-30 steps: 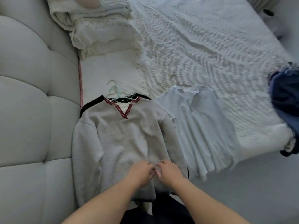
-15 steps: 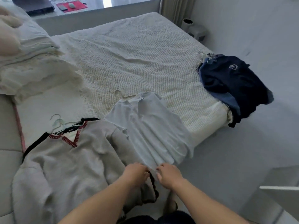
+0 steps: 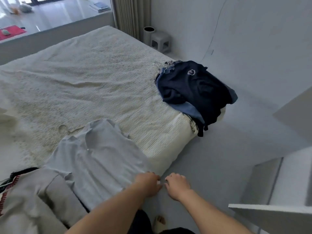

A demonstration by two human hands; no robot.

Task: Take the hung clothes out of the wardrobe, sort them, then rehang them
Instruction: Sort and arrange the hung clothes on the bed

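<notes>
Clothes taken from the wardrobe lie in three groups on the cream textured bedspread (image 3: 94, 78). We mark first the pale blue collared shirt (image 3: 98, 159), spread flat near the foot edge of the bed, its clear hanger hook (image 3: 62, 128) showing beyond the collar. Our left hand (image 3: 148, 184) rests at the shirt's lower hem, fingers (image 3: 156, 179) curled; whether they pinch the fabric we cannot tell. Our right hand (image 3: 177, 185) sits just beside the left, off the shirt and over the grey floor (image 3: 211, 157), fingers loosely bent and holding nothing that we can see.

To the left of the shirt, and partly under its sleeve, lies the grey knitted sweater with red-stitched V-neck trim (image 3: 30, 200), with a black garment (image 3: 23, 171) showing beneath its collar.

Well apart, at the far corner of the bed, we mark the heap of navy and blue garments (image 3: 194, 92), the top one bearing a round white emblem; it hangs partly over the mattress edge, with thin wire hangers (image 3: 159, 64) at its upper end.

Beyond the bed stand a beige curtain (image 3: 130, 16), a small white stool (image 3: 160, 42) and a white cylindrical bin (image 3: 148, 35). White furniture panels (image 3: 278, 213) fill the lower right.
</notes>
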